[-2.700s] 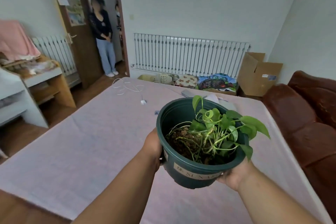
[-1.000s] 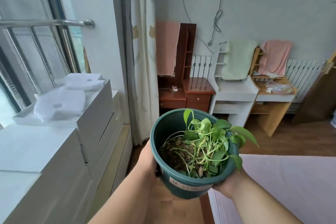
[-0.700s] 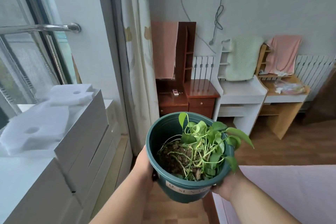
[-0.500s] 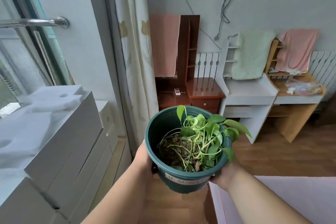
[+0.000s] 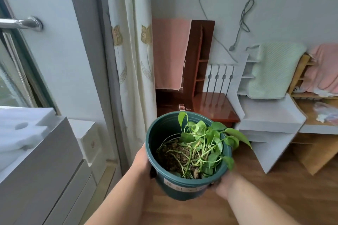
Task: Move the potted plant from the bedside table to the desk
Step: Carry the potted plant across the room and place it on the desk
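Above the wooden floor (image 5: 256,199), my left hand (image 5: 141,160) and right hand (image 5: 224,185) gripped the pot (image 5: 184,187) from either side.

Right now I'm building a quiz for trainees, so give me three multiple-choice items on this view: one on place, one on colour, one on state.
1. Where is the potted plant?
A. on the dark wooden desk
B. held in the air between both hands
C. on the floor

2. What colour is the pot?
A. dark green
B. white
C. orange

3. How does the pot sit?
A. upside down
B. lying on its side
C. roughly upright, soil inside

Answers: 1 B, the left hand and right hand clasp its sides above the wooden floor. 2 A, its wall and rim are dark green. 3 C, its opening faces up with soil and leaves showing.
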The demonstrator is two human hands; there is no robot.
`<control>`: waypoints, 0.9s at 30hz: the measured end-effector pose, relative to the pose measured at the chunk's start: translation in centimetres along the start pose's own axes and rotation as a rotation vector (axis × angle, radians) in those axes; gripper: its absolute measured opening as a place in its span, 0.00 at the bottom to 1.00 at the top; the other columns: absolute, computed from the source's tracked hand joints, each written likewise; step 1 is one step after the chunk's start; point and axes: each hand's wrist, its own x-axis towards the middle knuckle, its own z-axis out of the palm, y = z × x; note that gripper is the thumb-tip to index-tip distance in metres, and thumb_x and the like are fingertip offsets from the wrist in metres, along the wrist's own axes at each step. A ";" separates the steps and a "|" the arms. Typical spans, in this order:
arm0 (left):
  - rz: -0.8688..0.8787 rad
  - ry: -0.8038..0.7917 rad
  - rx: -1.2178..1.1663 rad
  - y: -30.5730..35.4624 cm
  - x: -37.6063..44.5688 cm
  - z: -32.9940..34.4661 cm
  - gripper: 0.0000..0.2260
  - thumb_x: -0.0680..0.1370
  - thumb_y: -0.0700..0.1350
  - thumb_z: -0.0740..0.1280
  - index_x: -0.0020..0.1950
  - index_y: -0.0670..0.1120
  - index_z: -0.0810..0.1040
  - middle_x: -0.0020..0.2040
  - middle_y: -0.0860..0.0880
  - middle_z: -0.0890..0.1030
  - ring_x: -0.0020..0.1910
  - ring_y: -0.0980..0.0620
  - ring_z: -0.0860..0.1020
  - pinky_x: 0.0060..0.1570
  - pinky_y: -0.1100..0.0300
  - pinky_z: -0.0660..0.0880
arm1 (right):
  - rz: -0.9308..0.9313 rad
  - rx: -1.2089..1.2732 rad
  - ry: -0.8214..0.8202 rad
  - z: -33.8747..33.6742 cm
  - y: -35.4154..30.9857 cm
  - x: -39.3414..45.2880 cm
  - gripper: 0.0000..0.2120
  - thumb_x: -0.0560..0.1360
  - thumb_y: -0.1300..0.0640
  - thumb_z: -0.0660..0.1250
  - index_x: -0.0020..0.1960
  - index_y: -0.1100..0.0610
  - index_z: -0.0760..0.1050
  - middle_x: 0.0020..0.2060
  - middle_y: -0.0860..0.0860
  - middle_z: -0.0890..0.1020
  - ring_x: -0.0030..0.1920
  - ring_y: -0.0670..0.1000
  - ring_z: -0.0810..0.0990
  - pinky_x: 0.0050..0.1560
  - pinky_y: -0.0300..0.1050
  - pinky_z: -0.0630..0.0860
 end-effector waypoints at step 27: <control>-0.093 -0.253 0.230 9.6 38.3 26.5 0.17 0.87 0.51 0.65 0.59 0.41 0.88 0.54 0.39 0.92 0.47 0.40 0.91 0.47 0.48 0.86 | -0.028 0.269 0.227 4.8 -22.3 34.5 0.21 0.82 0.42 0.64 0.52 0.57 0.87 0.43 0.59 0.92 0.37 0.62 0.91 0.36 0.61 0.87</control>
